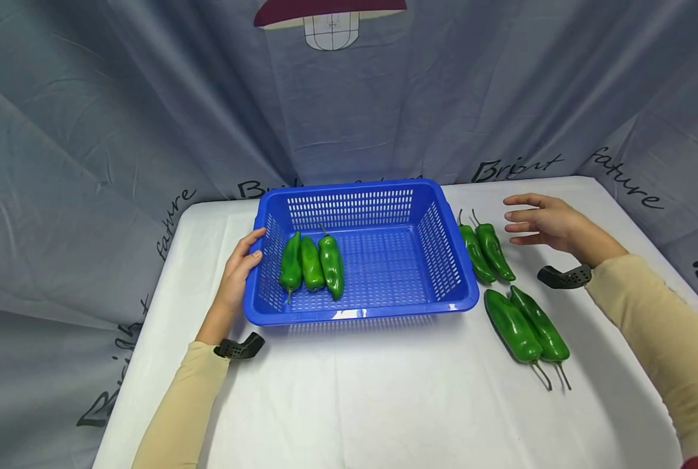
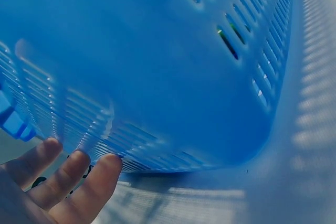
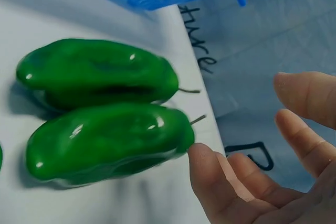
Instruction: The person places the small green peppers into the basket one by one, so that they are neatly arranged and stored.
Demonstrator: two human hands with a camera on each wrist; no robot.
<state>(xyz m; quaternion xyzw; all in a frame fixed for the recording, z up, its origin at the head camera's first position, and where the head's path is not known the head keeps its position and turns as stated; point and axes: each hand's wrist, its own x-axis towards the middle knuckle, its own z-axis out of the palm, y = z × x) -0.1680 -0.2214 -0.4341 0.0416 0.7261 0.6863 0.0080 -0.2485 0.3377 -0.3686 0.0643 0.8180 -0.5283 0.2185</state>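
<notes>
My left hand (image 1: 236,276) holds the left rim of a blue plastic basket (image 1: 349,315), thumb and a finger over the edge. In the left wrist view, several fingertips (image 2: 107,166) lie near the basket's slotted outer wall (image 2: 157,77). Three green peppers (image 1: 311,264) lie side by side in the basket's left part. My right hand (image 1: 545,223), fingers spread and holding nothing, hovers right of two green peppers (image 1: 491,251) beside the basket. Nearer to me lie two larger green peppers (image 1: 515,329). The right wrist view shows a pair of peppers (image 3: 110,140) by the right hand (image 3: 257,187).
A white cloth-covered table (image 1: 337,391) carries everything. Grey printed curtain (image 1: 354,111) hangs around the table's back and sides. Black wrist devices (image 1: 564,277) sit at both sleeves.
</notes>
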